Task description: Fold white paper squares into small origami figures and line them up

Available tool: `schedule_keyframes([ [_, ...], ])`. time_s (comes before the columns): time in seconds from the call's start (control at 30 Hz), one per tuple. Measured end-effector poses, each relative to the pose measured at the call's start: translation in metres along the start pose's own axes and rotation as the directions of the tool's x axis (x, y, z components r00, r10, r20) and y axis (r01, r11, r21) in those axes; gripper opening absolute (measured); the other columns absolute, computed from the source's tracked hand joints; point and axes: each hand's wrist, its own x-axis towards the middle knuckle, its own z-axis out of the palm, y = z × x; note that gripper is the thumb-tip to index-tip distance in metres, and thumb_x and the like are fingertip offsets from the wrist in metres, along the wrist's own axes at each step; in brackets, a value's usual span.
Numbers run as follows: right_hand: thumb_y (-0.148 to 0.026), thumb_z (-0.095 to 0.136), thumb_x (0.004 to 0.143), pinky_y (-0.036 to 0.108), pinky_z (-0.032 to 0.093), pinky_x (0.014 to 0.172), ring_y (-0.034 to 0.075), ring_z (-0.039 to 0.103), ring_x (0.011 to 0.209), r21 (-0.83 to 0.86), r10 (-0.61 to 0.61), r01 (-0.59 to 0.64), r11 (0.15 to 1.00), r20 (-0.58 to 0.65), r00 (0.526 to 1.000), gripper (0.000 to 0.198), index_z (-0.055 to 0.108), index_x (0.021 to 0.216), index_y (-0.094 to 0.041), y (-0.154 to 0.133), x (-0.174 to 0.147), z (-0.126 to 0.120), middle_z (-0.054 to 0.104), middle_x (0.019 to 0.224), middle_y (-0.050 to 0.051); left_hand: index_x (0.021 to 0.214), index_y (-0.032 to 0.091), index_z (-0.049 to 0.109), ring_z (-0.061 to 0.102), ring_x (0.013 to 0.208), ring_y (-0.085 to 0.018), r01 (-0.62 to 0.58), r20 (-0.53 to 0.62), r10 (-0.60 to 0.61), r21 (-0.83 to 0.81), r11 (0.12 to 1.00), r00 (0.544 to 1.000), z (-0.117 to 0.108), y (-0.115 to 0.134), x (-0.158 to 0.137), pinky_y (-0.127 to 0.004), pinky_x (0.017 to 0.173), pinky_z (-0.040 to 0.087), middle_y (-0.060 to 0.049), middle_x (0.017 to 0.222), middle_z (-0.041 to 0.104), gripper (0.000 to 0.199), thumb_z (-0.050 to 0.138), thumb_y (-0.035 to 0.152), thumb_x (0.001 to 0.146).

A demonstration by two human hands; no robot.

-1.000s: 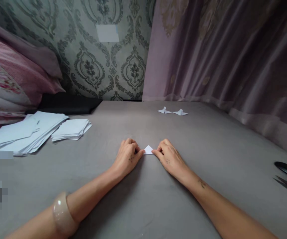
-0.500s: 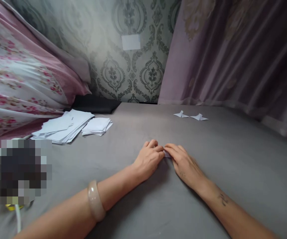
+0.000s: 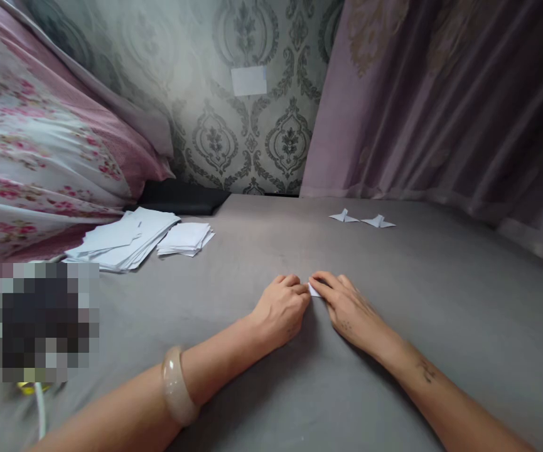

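From the head, one camera faces forward and down over both hands toward the patterned wall.

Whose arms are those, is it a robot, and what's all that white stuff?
No robot here: these are a person's two bare hands. The camera is worn on the person's head, looking forward and down. The left hand, whose arm wears a pale shiny bangle, is curled at the left edge of a small folded white paper piece; the right hand has its fingers on it. Fingers hide part of it. On the grey cloth-like surface, two stacks of white paper sheets lie to the left, and two pointed, folded white paper shapes lie farther back on the right.
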Motion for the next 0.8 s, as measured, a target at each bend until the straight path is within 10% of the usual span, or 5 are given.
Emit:
schedule_keyframes([
  [0.8, -0.002, 0.037, 0.087, 0.039, 0.045, 0.090, 0.023, 0.049, 0.101, -0.098, -0.037, 0.037, 0.995, 0.005, 0.999, 0.051, 0.052, 0.131, -0.021, -0.002, -0.008, 0.000, 0.054, 0.130, 0.008, 0.105, 0.014, 0.061, 0.053, 0.085, -0.024, 0.049, 0.006, -0.050, 0.111, 0.993, 0.999, -0.005, 0.003, -0.004, -0.038, 0.072, 0.043, -0.010, 0.093, 0.057, 0.028, 0.040, 0.019, 0.088],
])
